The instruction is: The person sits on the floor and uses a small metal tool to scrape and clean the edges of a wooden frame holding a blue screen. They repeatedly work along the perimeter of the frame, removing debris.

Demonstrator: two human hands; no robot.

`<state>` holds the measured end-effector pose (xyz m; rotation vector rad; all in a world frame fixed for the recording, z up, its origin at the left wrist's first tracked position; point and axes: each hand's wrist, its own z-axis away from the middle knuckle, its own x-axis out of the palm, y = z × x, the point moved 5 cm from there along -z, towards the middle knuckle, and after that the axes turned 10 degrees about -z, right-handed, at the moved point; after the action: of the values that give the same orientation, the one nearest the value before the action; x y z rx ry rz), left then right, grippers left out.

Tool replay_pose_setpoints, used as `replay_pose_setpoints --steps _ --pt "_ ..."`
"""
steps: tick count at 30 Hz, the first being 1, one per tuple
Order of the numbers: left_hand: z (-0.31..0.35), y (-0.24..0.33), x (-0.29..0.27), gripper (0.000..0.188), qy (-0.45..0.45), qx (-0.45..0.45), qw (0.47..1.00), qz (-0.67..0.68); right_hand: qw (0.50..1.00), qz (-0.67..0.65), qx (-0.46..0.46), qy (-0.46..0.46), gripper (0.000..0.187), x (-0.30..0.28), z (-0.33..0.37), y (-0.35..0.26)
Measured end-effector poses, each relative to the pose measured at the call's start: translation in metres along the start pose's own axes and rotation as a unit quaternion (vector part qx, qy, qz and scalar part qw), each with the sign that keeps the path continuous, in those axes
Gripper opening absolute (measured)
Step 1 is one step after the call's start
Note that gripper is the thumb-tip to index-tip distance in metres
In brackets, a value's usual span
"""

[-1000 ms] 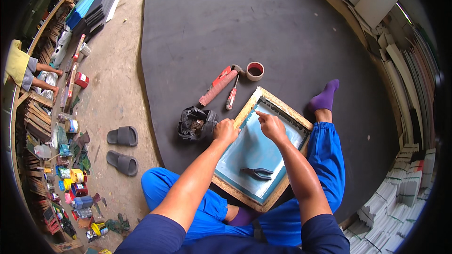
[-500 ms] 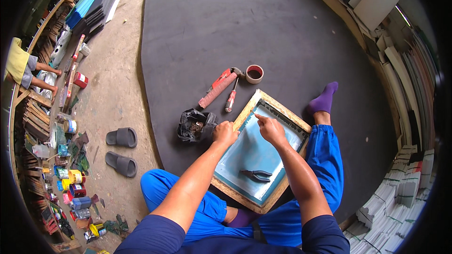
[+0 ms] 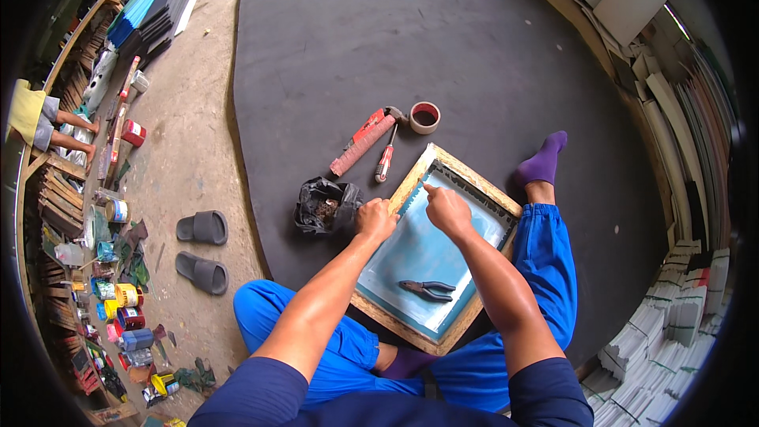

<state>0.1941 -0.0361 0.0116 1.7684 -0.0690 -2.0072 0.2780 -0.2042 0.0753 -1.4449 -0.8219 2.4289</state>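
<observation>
A wooden screen-printing frame (image 3: 470, 174) with pale blue mesh lies slanted across my lap and the black mat. My left hand (image 3: 377, 220) is closed round its left side rail. Over the mesh near the far left corner, my right hand (image 3: 448, 211) reaches with its index finger stretched out; the other fingers curl under and are partly hidden. The fingertip is at or just above the mesh edge. Black-handled pliers (image 3: 427, 290) rest on the near part of the mesh. A black plastic bag (image 3: 320, 207), open at the top with scraps inside, sits beside my left hand.
Beyond the bag lie a red-handled hammer (image 3: 364, 142), a screwdriver (image 3: 385, 164) and a tape roll (image 3: 424, 117). Grey sandals (image 3: 202, 227) stand left on the floor, near several paint cans (image 3: 129, 295). White stacks (image 3: 656, 340) line the right. A person's legs (image 3: 71, 130) show far left.
My right fingertip has shifted slightly up and left along the mesh edge. The view has moved a little; my left hand keeps its grip on the frame.
</observation>
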Motion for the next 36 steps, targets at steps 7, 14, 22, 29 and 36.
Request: replay_pose_setpoints --steps 7,14,22,29,36 --pt "0.001 -0.001 -0.005 0.033 0.002 -0.009 1.0 -0.015 1.0 0.001 -0.028 0.012 0.04 0.008 0.003 0.01" --pt "-0.002 -0.004 0.004 0.033 0.004 -0.008 1.0 -0.025 0.975 -0.22 -0.04 0.01 0.039 0.033 -0.016 0.05" --pt "-0.002 -0.005 0.002 0.036 0.008 0.003 0.999 -0.04 0.932 -0.348 0.084 -0.062 0.04 0.04 -0.019 0.058" --pt "-0.004 0.008 -0.008 0.037 -0.044 -0.013 0.997 -0.058 0.953 -0.186 -0.21 0.114 0.037 0.046 -0.042 0.082" --pt "-0.006 0.003 -0.012 0.04 -0.075 -0.036 0.995 -0.047 0.837 -0.485 0.194 -0.163 0.04 0.016 -0.015 0.044"
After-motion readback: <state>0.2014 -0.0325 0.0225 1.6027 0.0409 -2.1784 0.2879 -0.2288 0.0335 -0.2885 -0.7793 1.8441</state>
